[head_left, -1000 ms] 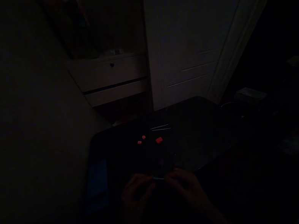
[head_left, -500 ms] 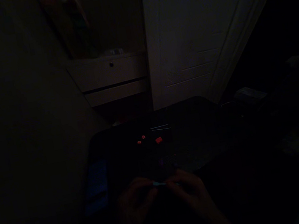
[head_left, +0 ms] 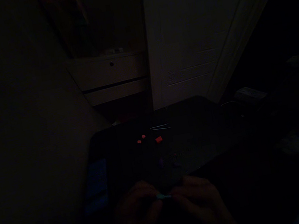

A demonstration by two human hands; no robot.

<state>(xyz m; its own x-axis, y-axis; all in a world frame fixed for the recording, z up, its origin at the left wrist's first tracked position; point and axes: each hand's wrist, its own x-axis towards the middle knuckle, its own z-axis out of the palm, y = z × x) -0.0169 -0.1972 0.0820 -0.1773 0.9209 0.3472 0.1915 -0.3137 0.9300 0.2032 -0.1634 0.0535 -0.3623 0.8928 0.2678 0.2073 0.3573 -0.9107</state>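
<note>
The scene is very dark. My left hand (head_left: 138, 204) and my right hand (head_left: 201, 197) face each other at the near side of a dark table (head_left: 197, 119). Between their fingertips runs a small, thin light-teal piece (head_left: 163, 196), pinched at its left end by my left hand and at its right end by my right. What kind of piece it is, I cannot make out. Beyond the hands lie a red block-like piece (head_left: 158, 139) and two smaller red pieces, one (head_left: 143, 136) just behind the other (head_left: 139, 141). Dim purplish bits (head_left: 161, 162) lie nearer the hands.
A pair of thin metal rods, perhaps tweezers (head_left: 160, 127), lies behind the red pieces. On the left is a flat bluish rectangle (head_left: 96, 187). Past the table stand a drawer unit (head_left: 110, 72) and a pale door (head_left: 181, 44). A box (head_left: 250, 95) sits at right.
Both hands have come slightly lower in view, nearer me, with the teal piece still between them. The red pieces and the metal rods stay where they were.
</note>
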